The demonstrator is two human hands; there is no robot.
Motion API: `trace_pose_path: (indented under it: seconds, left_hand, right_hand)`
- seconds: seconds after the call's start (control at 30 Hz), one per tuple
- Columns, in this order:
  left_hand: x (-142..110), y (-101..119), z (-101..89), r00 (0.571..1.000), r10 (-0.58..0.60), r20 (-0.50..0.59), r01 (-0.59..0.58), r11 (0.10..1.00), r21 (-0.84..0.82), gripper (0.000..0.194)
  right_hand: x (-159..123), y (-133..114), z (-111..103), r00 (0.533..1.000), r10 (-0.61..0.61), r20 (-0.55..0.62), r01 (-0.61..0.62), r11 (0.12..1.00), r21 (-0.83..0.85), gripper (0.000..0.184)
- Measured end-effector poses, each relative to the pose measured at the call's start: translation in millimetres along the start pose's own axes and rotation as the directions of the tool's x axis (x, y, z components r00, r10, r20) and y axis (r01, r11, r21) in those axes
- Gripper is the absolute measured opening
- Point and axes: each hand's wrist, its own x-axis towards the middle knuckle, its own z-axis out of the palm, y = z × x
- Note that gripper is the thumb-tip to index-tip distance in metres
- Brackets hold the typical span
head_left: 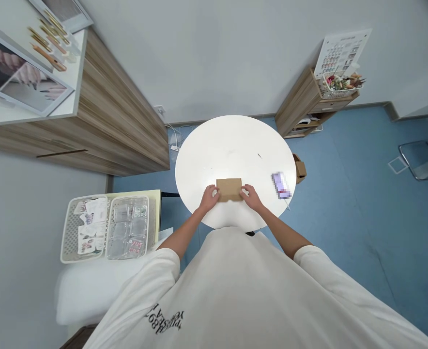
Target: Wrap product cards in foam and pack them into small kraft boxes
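1. While the oblong brown cardboard box (229, 188) is supported by the round white table (232, 140), its opposite ends are clasped.
2. Fingers of the left hand (209, 198) and right hand (252, 198) are closed there.

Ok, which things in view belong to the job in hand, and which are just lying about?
In the job:
- rectangular brown cardboard box, between left hand and right hand
- round white table beneath

Likely lying about:
- pixelated purple object
- white plastic baskets
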Motion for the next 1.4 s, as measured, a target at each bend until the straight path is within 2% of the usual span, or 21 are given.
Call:
trace_pose_path:
  seconds: [0.07,0.23,0.5,0.7,0.87,1.03,1.23,1.4]
  left_hand:
    - [-7.6,-5.1,5.1,1.000,0.010,0.022,-0.012,0.996,0.085,0.026]
    - [-16.1,-19.1,15.3,0.991,-0.078,0.112,0.051,0.972,0.232,0.043]
    - [-25.8,-20.5,19.9,0.985,-0.030,0.167,-0.005,0.979,0.206,0.064]
    - [-28.0,-3.3,10.9,0.997,-0.025,0.072,0.014,0.988,0.157,0.076]
    - [-15.4,14.1,-2.3,0.999,0.035,-0.024,-0.033,0.997,0.070,0.073]
    - [9.9,22.0,-4.8,0.995,0.027,-0.096,-0.022,0.999,0.045,0.054]
    - [34.9,28.8,-4.4,0.995,0.025,-0.100,0.000,0.970,0.243,0.040]
    - [40.1,29.9,-3.7,0.995,0.064,-0.078,-0.035,0.947,0.319,0.041]
  right_hand:
    - [-8.3,6.8,5.4,1.000,-0.018,0.017,0.019,0.995,-0.102,0.041]
    - [-16.3,21.4,17.1,0.995,0.025,0.101,0.004,0.963,-0.271,0.047]
    - [-17.8,28.6,30.1,0.997,-0.012,0.081,0.033,0.967,-0.254,0.057]
    - [-17.6,10.3,21.0,0.998,-0.063,0.031,0.069,0.966,-0.248,0.066]
    - [-8.7,-7.7,8.6,0.988,-0.145,-0.052,0.130,0.968,-0.214,0.066]
    - [12.0,-17.7,2.8,0.985,-0.122,-0.121,0.104,0.984,-0.143,0.053]
    - [32.1,-24.2,-1.6,0.976,-0.119,-0.180,0.082,0.977,-0.197,0.046]
    - [30.9,-23.2,-5.6,0.979,-0.163,-0.124,0.116,0.941,-0.318,0.048]
